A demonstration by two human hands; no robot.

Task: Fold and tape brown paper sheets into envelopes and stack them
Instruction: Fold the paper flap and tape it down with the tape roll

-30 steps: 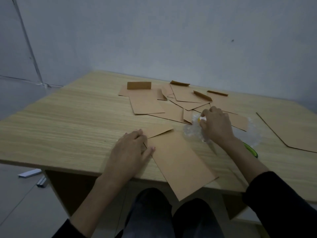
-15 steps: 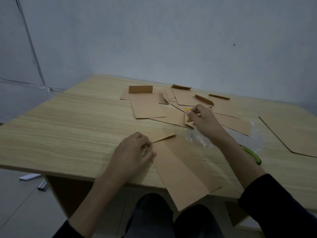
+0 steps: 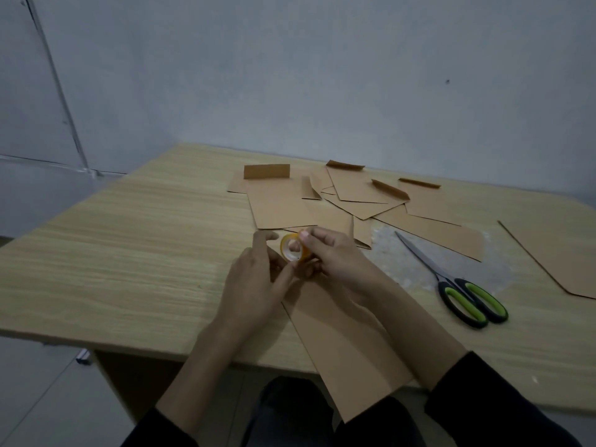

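A folded brown paper sheet lies in front of me and hangs over the table's near edge. Above its far end my right hand grips a small yellow tape roll between thumb and fingers. My left hand is right beside it, thumb at the roll's lower edge, forefinger stretched past its left side. Whether the left fingers pinch the tape end cannot be made out. Several finished brown envelopes lie spread across the middle of the wooden table.
Black scissors with green handles lie shut to the right on a crumpled clear plastic sheet. Another flat brown sheet lies at the right edge. Behind the table runs a grey wall.
My right hand has carried the tape roll from beside the plastic sheet leftward over the folded sheet. My left hand has lifted off the sheet's corner and met the roll. The scissors are now uncovered.
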